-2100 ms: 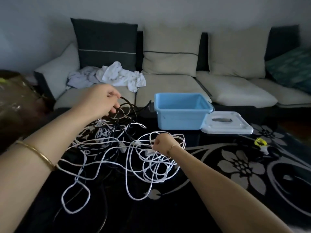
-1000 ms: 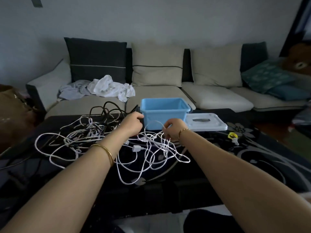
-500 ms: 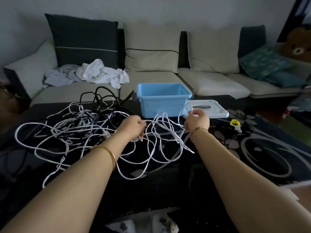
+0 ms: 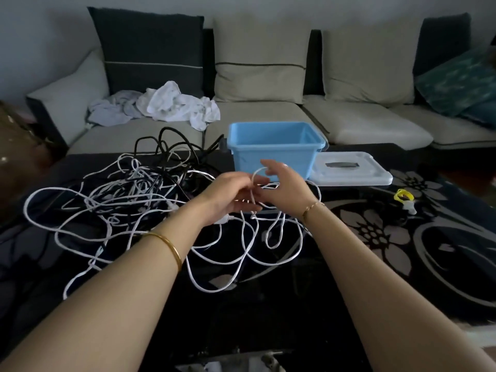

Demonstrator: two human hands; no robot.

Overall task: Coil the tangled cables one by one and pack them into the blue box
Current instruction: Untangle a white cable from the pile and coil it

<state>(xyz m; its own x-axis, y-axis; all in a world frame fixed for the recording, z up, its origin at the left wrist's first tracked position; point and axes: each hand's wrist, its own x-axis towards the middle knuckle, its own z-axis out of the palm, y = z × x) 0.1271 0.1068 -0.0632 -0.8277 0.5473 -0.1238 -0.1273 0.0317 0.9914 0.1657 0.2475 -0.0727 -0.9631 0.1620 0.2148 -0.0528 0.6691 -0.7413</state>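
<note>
Left hand: the left hand (image 4: 230, 196) is at mid-table with its fingers curled, pinching the white cable (image 4: 252, 181).
Right hand: the right hand (image 4: 285, 189) is just right of the left one, nearly touching it. Fingers are loosely curled, one raised. Strands of the same cable run in between thumb and fingers, and a small loop stands up between the two hands.
Cable slack: loops hang from the hands and lie on the table (image 4: 268, 312), nearest loop between the forearms.
Tangle: the tangle of cables (image 4: 120, 202) spreads left of the hands, its outer white loops reaching toward the left edge. The black cables (image 4: 171, 138) arch up at the far edge against the sofa (image 4: 362, 122).
Blue box: the blue box (image 4: 276, 149) is upright and open just beyond the hands, close to the far edge. I see nothing inside it.
Lid: the lid (image 4: 349, 173) lies flat, touching the box's right side.
Open room: bare dark top shows near the body. The flowered right part carries only a small yellow item (image 4: 402, 196).
Beyond the table: a white cloth (image 4: 171, 106) is heaped on the left sofa seat.
</note>
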